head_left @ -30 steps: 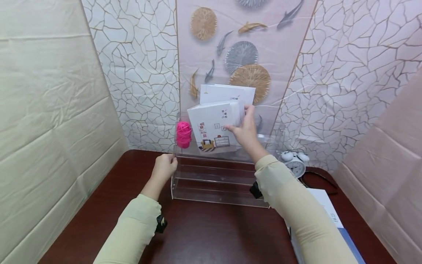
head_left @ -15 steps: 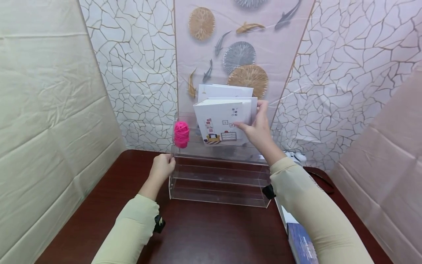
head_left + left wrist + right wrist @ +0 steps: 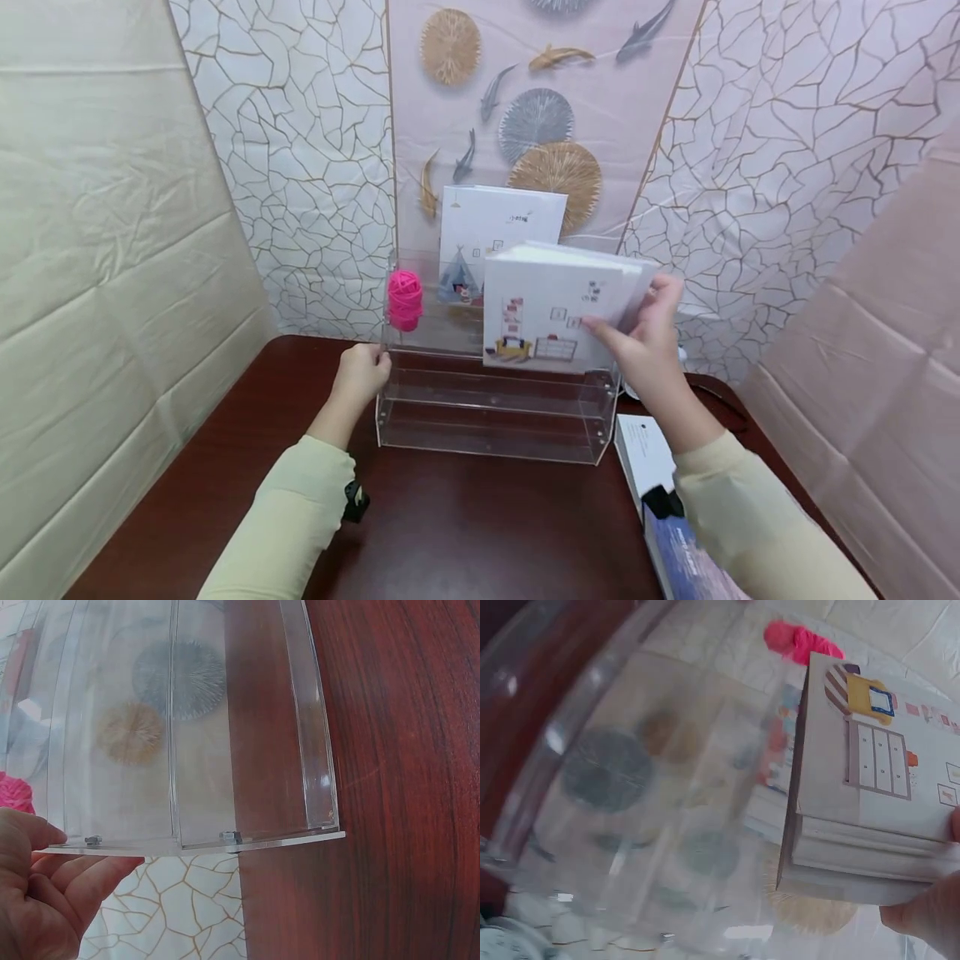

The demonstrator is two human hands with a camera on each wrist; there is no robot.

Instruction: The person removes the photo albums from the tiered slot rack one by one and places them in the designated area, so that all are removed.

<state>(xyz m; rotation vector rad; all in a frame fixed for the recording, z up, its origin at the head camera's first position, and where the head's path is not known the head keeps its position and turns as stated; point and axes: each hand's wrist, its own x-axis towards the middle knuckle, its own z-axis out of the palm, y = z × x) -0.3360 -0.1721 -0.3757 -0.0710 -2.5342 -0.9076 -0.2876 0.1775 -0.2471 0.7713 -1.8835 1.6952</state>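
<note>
In the head view my right hand point(image 3: 651, 337) holds a thick white book point(image 3: 558, 312) in front of the rack's upper tier, thumb on its front cover and fingers behind. Drawings of a yellow chair and a chest of drawers decorate that cover; the right wrist view shows its page block point(image 3: 862, 851). My left hand point(image 3: 360, 372) pinches the left side panel of a clear acrylic tiered rack point(image 3: 487, 427). Another white book point(image 3: 498, 215), with a tent drawing, stands upright on the rack's top tier, partly covered by the held one. Left of it is a ball of pink yarn point(image 3: 405, 302).
On the table point(image 3: 480, 525) at right lie a white book point(image 3: 643, 450) and a blue-purple book point(image 3: 686, 546), partly under my right forearm. A white alarm clock point(image 3: 510, 943) shows beside the rack. Patterned cloth point(image 3: 315, 167) hangs behind.
My right hand has brought the held book rightward, then lower and closer, away from the standing book, whose tent drawing now shows. The left hand keeps its grip on the rack.
</note>
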